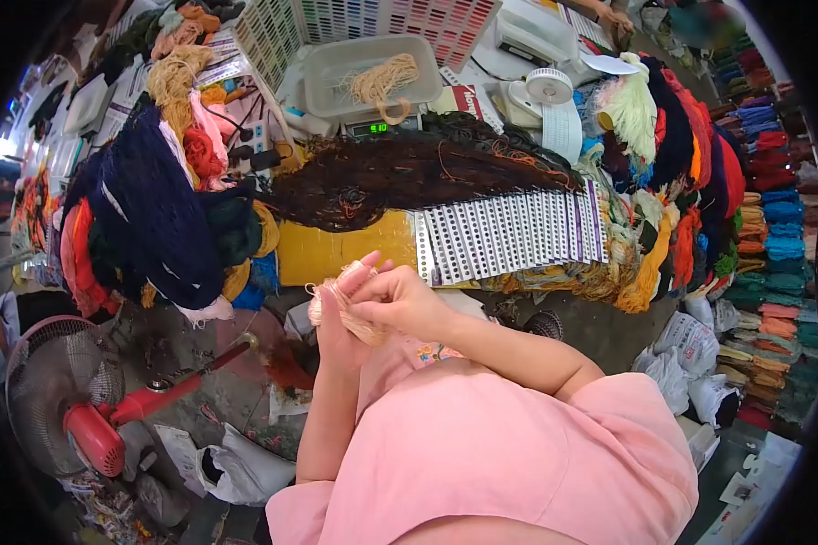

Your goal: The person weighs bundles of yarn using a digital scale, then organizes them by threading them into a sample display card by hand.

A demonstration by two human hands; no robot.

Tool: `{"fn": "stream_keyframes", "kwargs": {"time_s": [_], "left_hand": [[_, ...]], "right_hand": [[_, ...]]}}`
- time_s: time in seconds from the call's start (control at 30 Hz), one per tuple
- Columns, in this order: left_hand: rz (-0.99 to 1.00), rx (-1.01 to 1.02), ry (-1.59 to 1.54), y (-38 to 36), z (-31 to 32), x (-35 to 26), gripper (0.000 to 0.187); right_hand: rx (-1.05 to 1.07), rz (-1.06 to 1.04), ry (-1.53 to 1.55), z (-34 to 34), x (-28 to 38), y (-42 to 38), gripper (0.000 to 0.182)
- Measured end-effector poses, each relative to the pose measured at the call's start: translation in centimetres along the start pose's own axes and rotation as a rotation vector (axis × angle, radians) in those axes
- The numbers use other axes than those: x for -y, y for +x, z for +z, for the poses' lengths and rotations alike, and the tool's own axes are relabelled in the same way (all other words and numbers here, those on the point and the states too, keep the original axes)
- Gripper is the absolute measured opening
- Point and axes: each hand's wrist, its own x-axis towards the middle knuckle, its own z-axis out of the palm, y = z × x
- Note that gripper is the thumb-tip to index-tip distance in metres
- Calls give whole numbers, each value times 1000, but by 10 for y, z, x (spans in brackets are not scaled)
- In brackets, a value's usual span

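A bundle of pale peach thread (366, 331) is held between my two hands, in front of the table's near edge. My left hand (338, 329) is wrapped round the bundle from the left, with its fingers pointing up. From the right, my right hand (398, 302) pinches at the same thread with curled fingers. Just beyond the hands lies a yellow board (336, 250), and right of it a row of white cards with punched holes (509, 234). Dark brown yarn (409, 177) stretches across behind them.
A plastic tray (323, 86) with beige thread stands on a scale at the back. Navy yarn (154, 204) hangs at the left, coloured skeins (700, 136) at the right. A fan (68, 391) stands lower left. Another person's hand (616, 20) shows at the top right.
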Motion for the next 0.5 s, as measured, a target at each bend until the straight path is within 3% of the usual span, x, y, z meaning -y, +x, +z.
{"fn": "stream_keyframes", "kwargs": {"time_s": [0.13,0.2,0.23,0.3,0.37,0.5], "left_hand": [[-16,-15,-164,-1,0,-2,59],[25,-16,-71,-2,-3,0,52],[-55,-102,-28,-6,-10,3,41],[49,-97,-71,-4,-13,0,35],[147,-83,-111,1,-19,-3,29],[183,-107,-233,-20,-33,-18,29]], "right_hand": [[21,111,194,-4,9,0,11],[53,137,215,-5,9,4,10],[67,157,243,-4,9,5,10],[152,216,263,-11,17,9,11],[137,192,189,-30,7,20,15],[-172,59,-220,-94,-15,65,18]]}}
